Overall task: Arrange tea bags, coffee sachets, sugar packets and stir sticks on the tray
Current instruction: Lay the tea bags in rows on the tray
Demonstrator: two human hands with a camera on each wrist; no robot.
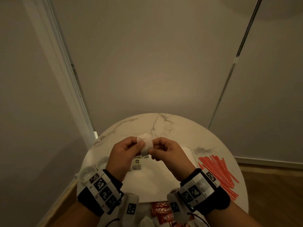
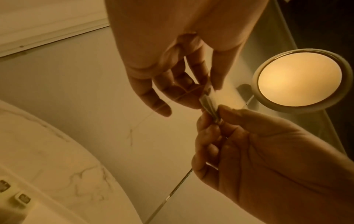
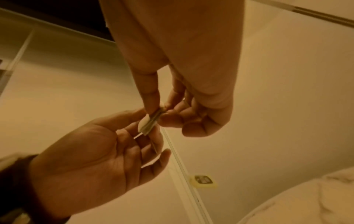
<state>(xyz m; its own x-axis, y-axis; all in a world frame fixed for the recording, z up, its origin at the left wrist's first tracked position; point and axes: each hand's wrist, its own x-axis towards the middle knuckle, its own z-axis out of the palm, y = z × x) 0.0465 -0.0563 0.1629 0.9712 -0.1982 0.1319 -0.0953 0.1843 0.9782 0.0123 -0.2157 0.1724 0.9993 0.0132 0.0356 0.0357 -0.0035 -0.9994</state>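
Note:
Both my hands are raised above the white tray [image 1: 187, 149] and pinch a small stack of white tea bags [image 1: 145, 143] between them. My left hand [image 1: 139, 145] holds the stack's left edge and my right hand [image 1: 151, 150] its right edge. The left wrist view shows the tea bags [image 2: 208, 104] edge-on, a thin thread trailing from them. In the right wrist view the same stack [image 3: 149, 124] sits between thumb and fingers of both hands. A few tagged tea bags [image 1: 136, 164] lie on the tray below my left hand.
The tray sits on a round marble table [image 1: 157, 125]. Red stir sticks [image 1: 219, 172] lie scattered right of the tray. Red coffee sachets [image 1: 162, 210] lie at the near edge. Two small white bowls [image 1: 102, 162] stand to the left. A lit round lamp [image 2: 298, 80] glows nearby.

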